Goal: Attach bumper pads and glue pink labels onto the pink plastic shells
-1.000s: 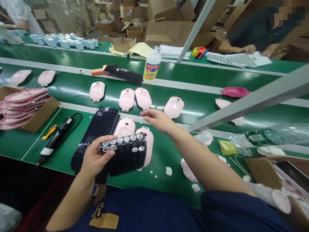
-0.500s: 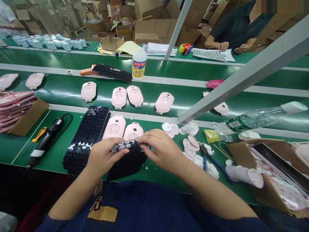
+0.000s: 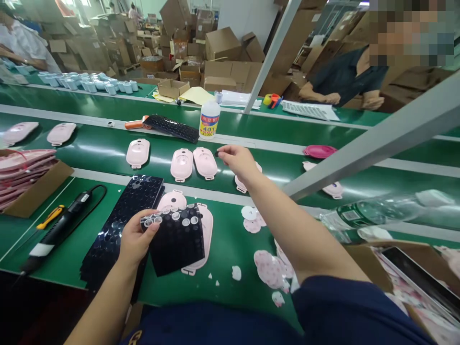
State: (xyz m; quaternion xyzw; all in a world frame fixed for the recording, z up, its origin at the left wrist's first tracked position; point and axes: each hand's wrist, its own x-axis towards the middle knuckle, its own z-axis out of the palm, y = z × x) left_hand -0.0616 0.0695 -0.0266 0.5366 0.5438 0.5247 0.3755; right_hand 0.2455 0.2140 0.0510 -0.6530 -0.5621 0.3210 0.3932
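Observation:
My left hand [image 3: 134, 239] pinches the upper left edge of a black sheet of round stickers [image 3: 176, 247], some of its circles whitish. Beneath that sheet lies a pink plastic cover [image 3: 207, 225], partly hidden, and a second pink cover [image 3: 172, 196] shows behind it. My right hand [image 3: 239, 163] reaches out over the green belt, thumb and finger closed on a small black round sticker [image 3: 216, 154]. Just left of that sticker is a pink cover [image 3: 205, 163] on the belt, apart from my fingers. More black sticker sheets [image 3: 122, 215] are stacked beside my left hand.
A glue bottle [image 3: 209, 120] stands behind the belt covers. On the left lie an electric screwdriver [image 3: 61, 230] and a yellow screwdriver [image 3: 51, 216]. A grey metal post [image 3: 359, 143] slants across the right, near a plastic bottle [image 3: 362, 211]. A co-worker [image 3: 345, 79] sits opposite.
My right hand has left the sticker sheet and moved forward over the belt, with a small black sticker in its fingers. My left hand has tilted the sheet flatter and lowered it slightly.

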